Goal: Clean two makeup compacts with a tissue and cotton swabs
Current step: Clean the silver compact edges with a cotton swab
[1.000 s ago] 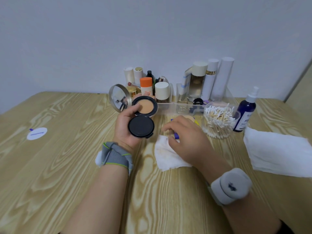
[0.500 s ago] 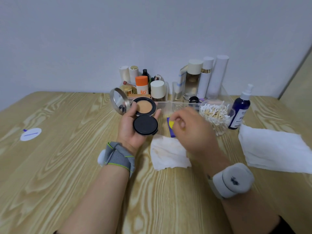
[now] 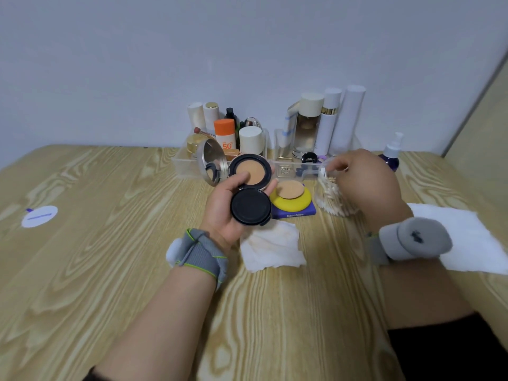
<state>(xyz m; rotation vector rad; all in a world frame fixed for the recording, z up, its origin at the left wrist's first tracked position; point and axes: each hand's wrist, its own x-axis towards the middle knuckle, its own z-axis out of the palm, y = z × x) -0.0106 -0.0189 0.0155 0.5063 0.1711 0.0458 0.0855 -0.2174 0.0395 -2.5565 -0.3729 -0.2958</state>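
My left hand [image 3: 224, 213] grips an open black compact [image 3: 250, 206] above the table. Its mirror lid [image 3: 211, 162] stands to the left, the beige cushion pan [image 3: 251, 171] is at the top, and the black inner flap hangs toward me. To the right, my right hand [image 3: 365, 182] is over the clear jar of cotton swabs [image 3: 331, 199], fingertips pinching among the swab tips. A yellow puff [image 3: 291, 200] with a beige pad lies on a purple compact case [image 3: 295, 214]. A stained tissue [image 3: 272, 248] lies just below the held compact.
A clear organizer [image 3: 181, 166] with several bottles and jars stands along the wall. A purple spray bottle [image 3: 390, 158] is behind my right hand. A clean white tissue [image 3: 472, 237] lies at the right, and a round white sticker [image 3: 39, 215] at the left.
My right hand left the stained tissue and moved right and back to the cotton swab jar, uncovering the yellow puff. My left hand keeps holding the open compact.
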